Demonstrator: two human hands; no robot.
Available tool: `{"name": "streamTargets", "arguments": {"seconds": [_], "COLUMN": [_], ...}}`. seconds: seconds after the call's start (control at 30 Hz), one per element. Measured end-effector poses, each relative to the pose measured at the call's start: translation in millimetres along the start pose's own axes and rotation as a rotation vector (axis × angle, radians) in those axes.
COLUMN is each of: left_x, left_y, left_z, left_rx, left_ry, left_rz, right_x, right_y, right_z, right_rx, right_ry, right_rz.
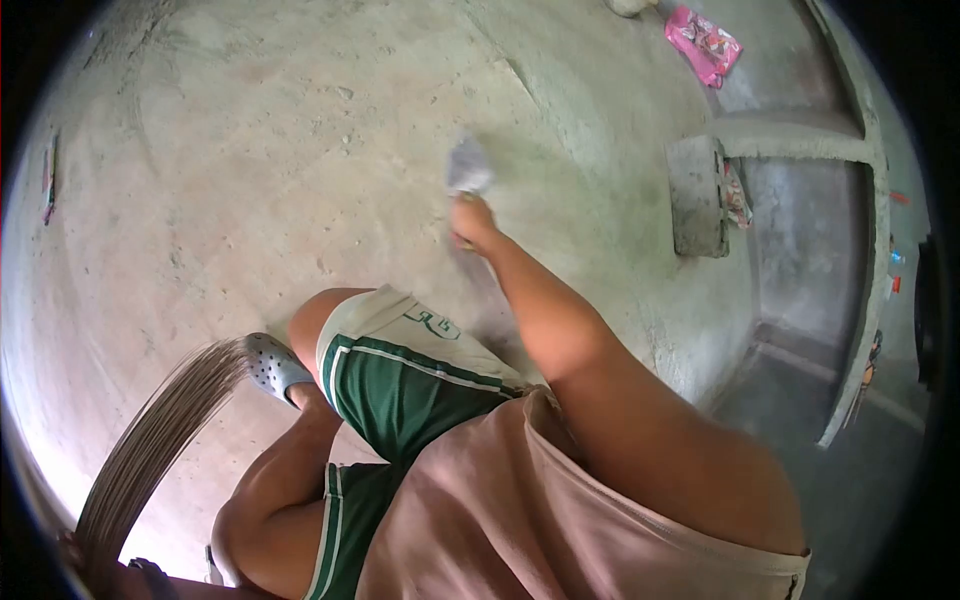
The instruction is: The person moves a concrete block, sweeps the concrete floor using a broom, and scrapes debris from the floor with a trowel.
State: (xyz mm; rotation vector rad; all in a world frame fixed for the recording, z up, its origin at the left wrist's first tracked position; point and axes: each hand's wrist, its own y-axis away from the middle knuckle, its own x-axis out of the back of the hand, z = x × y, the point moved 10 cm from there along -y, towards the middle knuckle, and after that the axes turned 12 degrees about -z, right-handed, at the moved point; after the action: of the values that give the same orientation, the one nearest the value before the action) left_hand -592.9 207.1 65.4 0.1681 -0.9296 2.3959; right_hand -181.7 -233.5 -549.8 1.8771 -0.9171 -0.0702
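Observation:
My right hand is closed around the handle of a trowel, its grey blade smeared by motion over the concrete floor. At the lower left, my left hand grips the gathered end of a stick broom. The broom's thin bristles fan up toward the grey clog on my foot. My left fingers are dim and partly cut off at the image edge.
A concrete block stands on the right, before a concrete shelf structure. Further back lies a pink packet. Small crumbs dot the floor, and a thin narrow item lies at the far left.

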Motion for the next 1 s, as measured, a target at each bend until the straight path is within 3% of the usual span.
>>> {"name": "streamTargets", "arguments": {"seconds": [0.07, 0.17, 0.23, 0.27, 0.37, 0.47, 0.5, 0.57, 0.6, 0.63, 0.67, 0.73, 0.83, 0.9, 1.0], "left_x": [5.6, 14.8, 19.6, 21.5, 23.7, 27.3, 24.5, 20.8, 14.7, 13.0, 12.1, 11.2, 14.1, 18.0, 33.5], "left_y": [-2.8, 0.5, -0.1, -1.6, 0.0, 2.8, 1.9, 0.9, -0.2, -0.9, -0.2, 0.3, 1.3, 4.7, 17.6], "left_z": [1.0, 7.4, 15.0, 16.9, 23.5, 31.4, 34.3, 32.7, 28.9, 25.6, 22.1, 19.8, 15.6, 9.5, 7.3], "left_rx": [-0.019, -0.044, -0.042, -0.038, -0.033, -0.032, -0.038, -0.04, -0.039, -0.03, -0.026, -0.037, -0.045, -0.04, -0.045], "left_ry": [0.046, 0.098, 0.112, 0.12, 0.167, 0.123, 0.103, 0.088, 0.1, 0.109, 0.119, 0.143, 0.198, 0.235, 0.348], "left_rz": [0.01, 0.03, 0.039, 0.048, 0.086, 0.115, 0.081, 0.043, 0.039, 0.034, 0.033, 0.03, 0.031, 0.04, 0.054], "right_x": [-48.3, -71.3, -25.6, 8.7, 90.7, 95.0, 70.7, -8.6, -49.8, -66.4, -88.9, -115.2, -96.3, -38.7, 89.3], "right_y": [26.6, 47.6, 70.1, 51.0, 80.3, 49.4, 39.1, 16.3, 16.9, 23.1, 21.9, 48.5, 73.2, 74.3, 52.9], "right_z": [-70.6, -100.8, -90.4, -46.9, 58.4, 154.4, 151.8, 86.7, 38.4, -6.3, -33.3, -100.5, -115.3, -78.9, 48.4], "right_rx": [0.007, 0.116, 0.256, 0.174, -0.159, -0.195, -0.169, 0.147, 0.263, 0.236, 0.103, 0.06, 0.119, 0.28, -0.037], "right_ry": [0.015, 0.096, -0.014, -0.016, -0.461, -0.588, -0.459, 0.658, 0.856, 0.358, 0.137, 0.105, 0.115, 0.071, -0.095], "right_rz": [-0.21, -0.328, -0.094, 0.111, 0.199, 0.278, 0.251, 0.192, 0.21, 0.1, -0.041, -0.318, -0.337, -0.126, 0.155]}}
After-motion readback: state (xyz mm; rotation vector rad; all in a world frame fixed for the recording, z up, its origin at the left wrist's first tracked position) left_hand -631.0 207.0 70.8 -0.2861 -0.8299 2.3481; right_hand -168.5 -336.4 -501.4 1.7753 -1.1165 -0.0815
